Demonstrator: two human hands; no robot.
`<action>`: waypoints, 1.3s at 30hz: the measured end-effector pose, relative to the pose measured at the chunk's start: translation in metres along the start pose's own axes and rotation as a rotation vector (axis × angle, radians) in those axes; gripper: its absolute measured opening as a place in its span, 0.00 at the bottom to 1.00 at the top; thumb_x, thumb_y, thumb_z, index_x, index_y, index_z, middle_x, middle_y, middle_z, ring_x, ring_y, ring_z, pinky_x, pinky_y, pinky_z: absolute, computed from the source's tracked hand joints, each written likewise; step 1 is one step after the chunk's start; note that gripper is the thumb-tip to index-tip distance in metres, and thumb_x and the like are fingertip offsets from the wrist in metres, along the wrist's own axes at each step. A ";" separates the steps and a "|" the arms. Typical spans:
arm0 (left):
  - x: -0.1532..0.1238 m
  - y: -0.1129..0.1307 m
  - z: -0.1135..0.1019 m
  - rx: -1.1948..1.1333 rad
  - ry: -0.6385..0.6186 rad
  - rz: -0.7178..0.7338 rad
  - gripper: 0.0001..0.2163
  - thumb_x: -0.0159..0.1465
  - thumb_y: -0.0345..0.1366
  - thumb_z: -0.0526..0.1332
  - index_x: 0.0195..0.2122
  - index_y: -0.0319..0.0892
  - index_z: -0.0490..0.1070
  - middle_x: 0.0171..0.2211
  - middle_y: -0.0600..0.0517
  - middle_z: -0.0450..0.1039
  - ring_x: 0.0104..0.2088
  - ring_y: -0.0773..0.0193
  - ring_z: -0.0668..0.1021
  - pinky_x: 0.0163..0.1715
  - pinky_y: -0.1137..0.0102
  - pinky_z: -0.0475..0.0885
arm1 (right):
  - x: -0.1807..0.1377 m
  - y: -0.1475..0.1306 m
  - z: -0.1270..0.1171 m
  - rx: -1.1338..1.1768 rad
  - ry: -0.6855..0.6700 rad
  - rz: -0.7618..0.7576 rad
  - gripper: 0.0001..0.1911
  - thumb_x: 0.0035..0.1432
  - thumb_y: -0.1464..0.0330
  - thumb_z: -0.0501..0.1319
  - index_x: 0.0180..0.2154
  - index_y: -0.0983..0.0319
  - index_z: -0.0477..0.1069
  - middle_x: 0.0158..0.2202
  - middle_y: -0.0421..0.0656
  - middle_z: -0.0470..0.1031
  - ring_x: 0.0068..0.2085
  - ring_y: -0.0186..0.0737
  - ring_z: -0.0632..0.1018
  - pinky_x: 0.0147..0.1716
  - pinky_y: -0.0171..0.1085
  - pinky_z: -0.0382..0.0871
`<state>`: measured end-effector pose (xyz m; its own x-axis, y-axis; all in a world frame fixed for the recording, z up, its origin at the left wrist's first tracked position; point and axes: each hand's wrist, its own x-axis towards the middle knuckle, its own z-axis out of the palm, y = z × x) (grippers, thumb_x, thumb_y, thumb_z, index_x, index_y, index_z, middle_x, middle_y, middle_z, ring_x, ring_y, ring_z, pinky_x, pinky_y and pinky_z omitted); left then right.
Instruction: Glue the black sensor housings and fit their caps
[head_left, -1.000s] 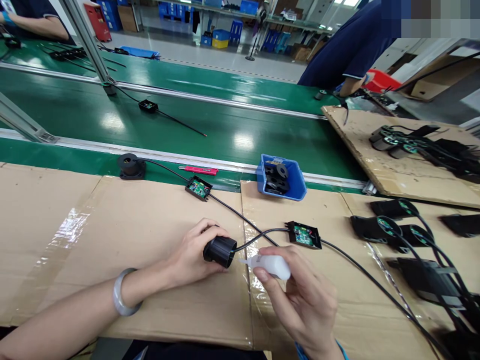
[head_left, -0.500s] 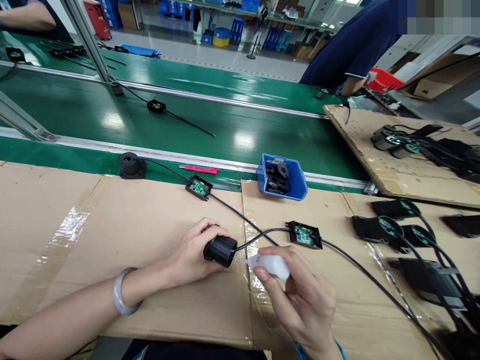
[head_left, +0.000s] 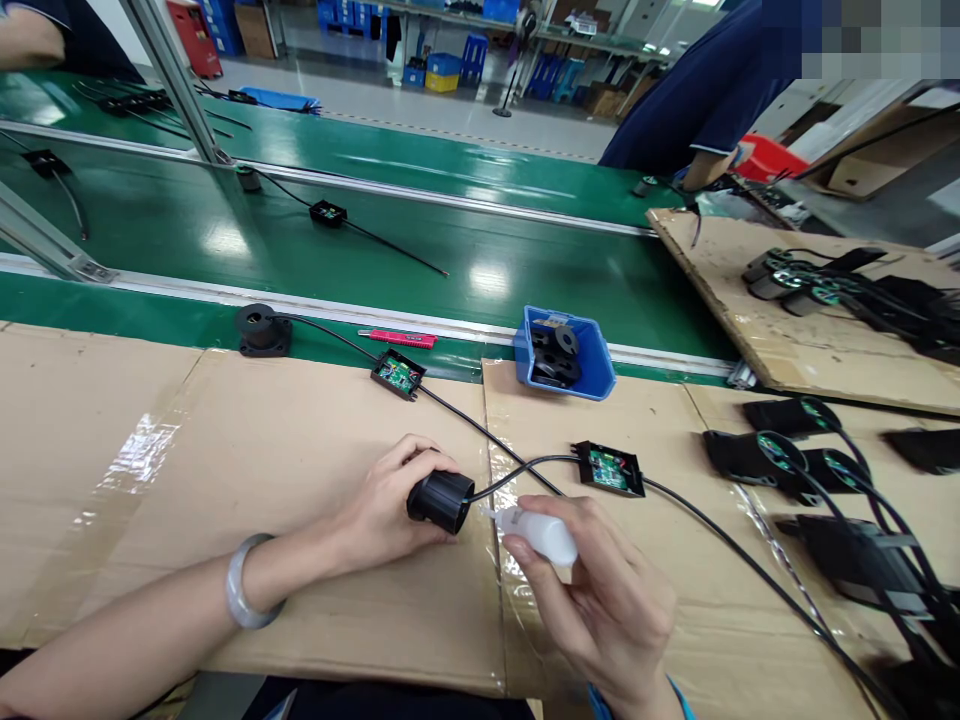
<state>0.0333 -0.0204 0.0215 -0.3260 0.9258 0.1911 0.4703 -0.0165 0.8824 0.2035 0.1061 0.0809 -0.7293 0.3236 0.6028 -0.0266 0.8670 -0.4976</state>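
My left hand (head_left: 397,500) is closed around a black cylindrical housing (head_left: 444,502), which lies tilted with its open end toward the right. A black cable (head_left: 540,462) runs from that end to a small black box with a green circuit board (head_left: 611,470). In my right hand (head_left: 607,590) is a small white squeeze bottle (head_left: 541,533), pinched between thumb and fingers. Its thin nozzle points left at the housing's open end, a short gap away. Whatever is inside the housing is hidden from this angle.
Beyond my hands lie another board box (head_left: 399,373) cabled to a black flanged part (head_left: 262,332), a red pen-like tool (head_left: 401,339) and a blue bin (head_left: 566,385) of black parts. Several cabled housings (head_left: 757,452) crowd the right. A green conveyor (head_left: 420,235) runs behind; a co-worker's arm (head_left: 709,165) is across it.
The white bottle has drawn slightly right, away from the housing. My left hand has not moved. On the conveyor, the cabled box has shifted right and another has appeared at the left.
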 end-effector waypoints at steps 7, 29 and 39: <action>0.000 -0.001 0.000 0.001 0.008 0.004 0.25 0.51 0.28 0.76 0.48 0.46 0.71 0.46 0.48 0.69 0.50 0.53 0.75 0.49 0.62 0.73 | -0.003 -0.003 -0.002 0.043 -0.030 0.022 0.08 0.63 0.74 0.61 0.45 0.63 0.70 0.33 0.44 0.76 0.32 0.36 0.77 0.29 0.33 0.72; 0.000 0.001 -0.001 0.009 0.002 0.013 0.24 0.52 0.26 0.75 0.48 0.45 0.71 0.46 0.48 0.68 0.50 0.55 0.74 0.48 0.64 0.71 | 0.002 -0.002 -0.004 0.051 -0.022 0.043 0.04 0.65 0.73 0.61 0.42 0.63 0.70 0.32 0.40 0.74 0.31 0.31 0.74 0.32 0.29 0.70; 0.003 0.008 0.002 -0.382 -0.053 -0.216 0.24 0.48 0.29 0.75 0.47 0.42 0.73 0.44 0.48 0.72 0.47 0.54 0.75 0.49 0.60 0.69 | -0.022 0.005 -0.006 0.357 0.345 0.339 0.09 0.66 0.65 0.61 0.43 0.64 0.74 0.35 0.48 0.75 0.31 0.42 0.78 0.22 0.38 0.72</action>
<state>0.0376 -0.0170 0.0288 -0.3365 0.9413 -0.0288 0.0554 0.0503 0.9972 0.2239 0.1054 0.0688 -0.4749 0.7161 0.5115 -0.1030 0.5321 -0.8404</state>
